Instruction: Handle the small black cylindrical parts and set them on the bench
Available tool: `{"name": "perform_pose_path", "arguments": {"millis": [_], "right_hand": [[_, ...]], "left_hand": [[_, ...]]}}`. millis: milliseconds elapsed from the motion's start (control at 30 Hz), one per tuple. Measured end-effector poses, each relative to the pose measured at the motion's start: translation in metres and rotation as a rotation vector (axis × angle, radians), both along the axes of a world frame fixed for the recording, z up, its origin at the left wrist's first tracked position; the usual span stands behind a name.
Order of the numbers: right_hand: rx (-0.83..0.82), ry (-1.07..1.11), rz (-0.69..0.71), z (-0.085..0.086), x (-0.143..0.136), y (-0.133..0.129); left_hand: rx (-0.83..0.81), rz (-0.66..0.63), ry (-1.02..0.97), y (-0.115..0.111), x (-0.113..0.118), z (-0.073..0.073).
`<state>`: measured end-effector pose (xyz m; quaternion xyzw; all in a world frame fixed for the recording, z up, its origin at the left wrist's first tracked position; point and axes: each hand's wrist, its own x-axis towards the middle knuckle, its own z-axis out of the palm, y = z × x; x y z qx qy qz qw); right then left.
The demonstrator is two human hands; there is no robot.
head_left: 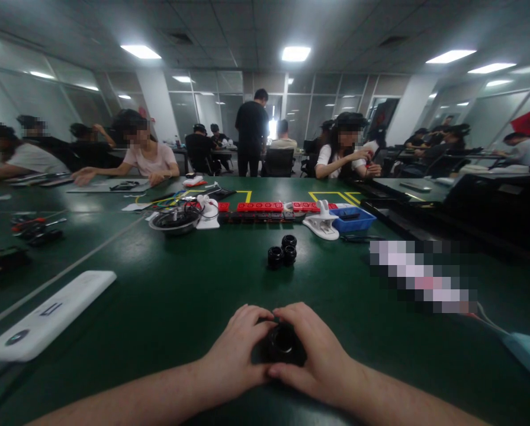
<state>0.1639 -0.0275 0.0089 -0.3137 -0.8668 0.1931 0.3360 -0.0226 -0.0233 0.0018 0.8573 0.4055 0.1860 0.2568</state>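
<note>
On the green table just in front of me, a black ring-shaped part [285, 339] with a round hole on top sits between my hands. My left hand [240, 343] curls around its left side, thumb in front and fingers behind. From the other side my right hand [320, 352] wraps round it, and the fingertips and thumbs of both hands nearly meet. The lower part of the piece is shadowed, so I cannot tell whether others are beside it. Farther off, a cluster of three similar black ring-shaped parts [275, 257] stands close together.
A row of red and black parts [260, 207] crosses the table beyond, near a metal bowl [176, 226], a white clip [322, 225] and a blue tray [357, 223]. A long white device [51, 316] lies left; a blurred object [418, 275] lies right. People sit opposite.
</note>
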Motion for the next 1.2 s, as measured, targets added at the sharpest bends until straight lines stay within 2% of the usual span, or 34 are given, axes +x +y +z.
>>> {"name": "perform_pose_path", "arguments": {"millis": [133,267,400,567,667,800,867,1033,1200], "right_hand": [[-0.013,0.042,0.107,0.0017,0.0006,-0.0014],[0.04,0.083,0.201,0.0048,0.005,-0.0032],[0.061,0.025,0.093,0.0028,0.0055,-0.0014],[-0.024,-0.042,-0.01,-0.0009,0.0021,0.0008],[-0.036,-0.013,0.068,0.0005,0.002,0.0004],[0.029,0.036,0.2,0.0051,0.0041,-0.0008],[0.056,0.037,0.172,0.0062,0.0049,-0.0011],[0.022,0.008,-0.011,0.0023,0.0031,-0.0006],[-0.048,-0.044,-0.012,-0.0009,0.0003,0.0007]], "left_hand": [[-0.008,0.006,-0.004,-0.001,0.0005,0.0024],[-0.002,0.011,-0.021,-0.0012,0.0002,0.0022],[0.011,-0.013,-0.013,-0.0001,-0.0004,-0.0002],[0.0,-0.001,0.006,-0.0002,0.0,0.0008],[-0.005,-0.005,0.004,-0.0006,0.0,0.0011],[0.005,-0.004,-0.009,0.0002,-0.0008,-0.0015],[0.011,-0.006,-0.013,0.0006,-0.001,-0.0025],[0.017,0.003,-0.007,-0.0003,-0.0004,-0.0013],[0.01,0.007,-0.008,-0.0019,0.001,0.0017]]}}
